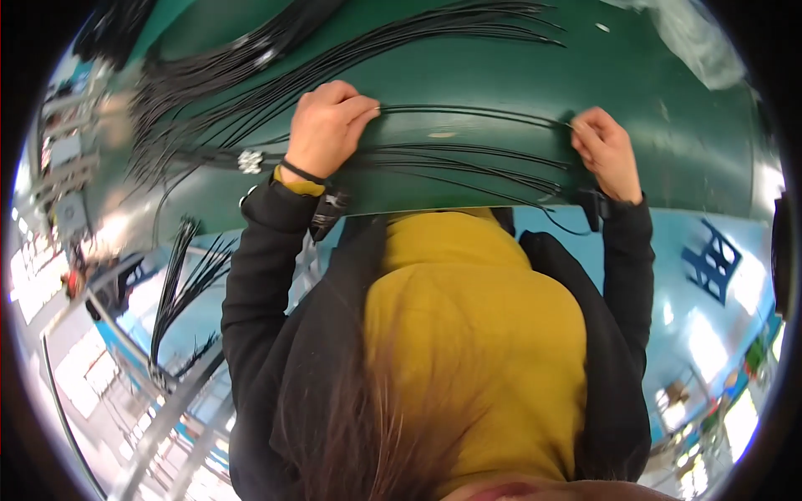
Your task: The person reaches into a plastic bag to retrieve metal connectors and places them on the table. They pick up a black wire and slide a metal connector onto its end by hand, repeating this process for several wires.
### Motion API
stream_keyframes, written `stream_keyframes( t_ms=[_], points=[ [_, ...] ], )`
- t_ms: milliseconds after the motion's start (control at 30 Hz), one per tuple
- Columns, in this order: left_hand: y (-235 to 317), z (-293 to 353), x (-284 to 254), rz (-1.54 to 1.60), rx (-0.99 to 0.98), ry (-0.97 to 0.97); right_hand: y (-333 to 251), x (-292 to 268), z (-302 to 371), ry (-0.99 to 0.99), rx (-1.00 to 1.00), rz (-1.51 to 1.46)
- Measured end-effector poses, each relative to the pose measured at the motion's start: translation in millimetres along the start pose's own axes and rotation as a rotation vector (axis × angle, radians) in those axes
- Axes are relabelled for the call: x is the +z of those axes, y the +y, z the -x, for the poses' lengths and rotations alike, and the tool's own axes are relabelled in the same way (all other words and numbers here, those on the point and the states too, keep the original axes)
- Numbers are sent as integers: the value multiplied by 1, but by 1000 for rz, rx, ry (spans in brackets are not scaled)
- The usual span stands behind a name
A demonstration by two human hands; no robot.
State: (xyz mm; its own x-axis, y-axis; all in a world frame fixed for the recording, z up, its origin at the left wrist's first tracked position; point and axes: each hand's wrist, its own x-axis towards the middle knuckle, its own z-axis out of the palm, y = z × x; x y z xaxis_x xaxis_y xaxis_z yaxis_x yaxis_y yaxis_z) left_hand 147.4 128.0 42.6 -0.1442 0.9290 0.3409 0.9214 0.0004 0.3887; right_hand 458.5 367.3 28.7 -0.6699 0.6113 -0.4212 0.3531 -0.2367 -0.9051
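A pair of thin black cables (476,110) stretches left to right above the green table. My left hand (328,127) pinches them at one side, thumb against fingers. At their right end, my right hand (607,152) is closed on the tips, with its fingers slightly blurred. Between my hands and the near table edge lies a loose bundle of black cables (468,156), passing under my left wrist. A white clump of small pieces (250,161) sits on that bundle, left of my wrist; its kind I cannot make out.
Long bundles of black cables (368,46) spread over the far left of the green table (652,159). A clear plastic bag (697,46) lies at the far right. More cables (177,288) hang off the near left edge. A blue stool (713,261) stands on the floor at right.
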Motion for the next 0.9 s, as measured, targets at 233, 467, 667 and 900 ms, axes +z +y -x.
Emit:
stream_keyframes(
  t_ms=[233, 467, 667, 900],
  points=[
    [-63, 94, -81, -333, -166, -81, 4, 1, 6, -45, 63, 135],
    [-88, 117, -91, -438, -249, -209, 18, -1, 14, -30, -59, 348],
    [-61, 73, -78, -493, -242, -337, 6, -18, 35, -241, -29, 582],
    [-36, -29, 15, -356, -150, -110, -26, 1, -5, 95, 200, 96]
  ],
)
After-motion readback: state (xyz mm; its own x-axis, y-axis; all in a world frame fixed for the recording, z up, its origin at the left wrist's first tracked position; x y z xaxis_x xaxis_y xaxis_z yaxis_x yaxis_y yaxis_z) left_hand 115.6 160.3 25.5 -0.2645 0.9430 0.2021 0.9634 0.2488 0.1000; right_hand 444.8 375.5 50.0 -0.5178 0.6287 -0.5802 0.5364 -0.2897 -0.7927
